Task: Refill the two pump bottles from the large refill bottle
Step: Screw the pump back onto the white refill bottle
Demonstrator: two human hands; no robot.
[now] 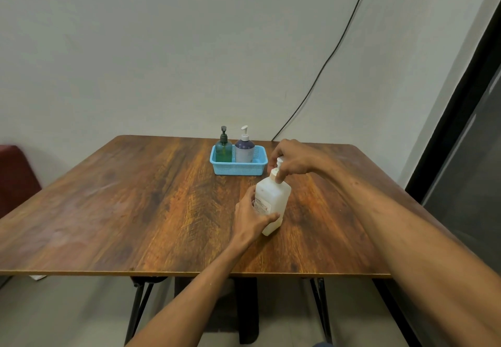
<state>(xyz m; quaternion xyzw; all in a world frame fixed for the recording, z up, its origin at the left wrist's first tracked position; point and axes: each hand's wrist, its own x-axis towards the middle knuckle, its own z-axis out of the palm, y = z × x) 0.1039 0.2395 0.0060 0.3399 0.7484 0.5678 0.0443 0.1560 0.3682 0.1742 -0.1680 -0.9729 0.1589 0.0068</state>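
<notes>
1. The white refill bottle (272, 202) stands upright on the tabletop (135, 197), near the blue basket (238, 166).
2. The left hand (250, 218) grips its body.
3. The right hand's (294, 161) fingers (280, 177) pinch its cap (274, 172), directly above.

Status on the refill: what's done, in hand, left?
Done: nothing visibly; the green pump bottle and purple pump bottle stand capped in the blue basket. In hand: left hand steadies the white refill bottle on the table; right hand grips its cap. Left: opening and filling both.
</notes>
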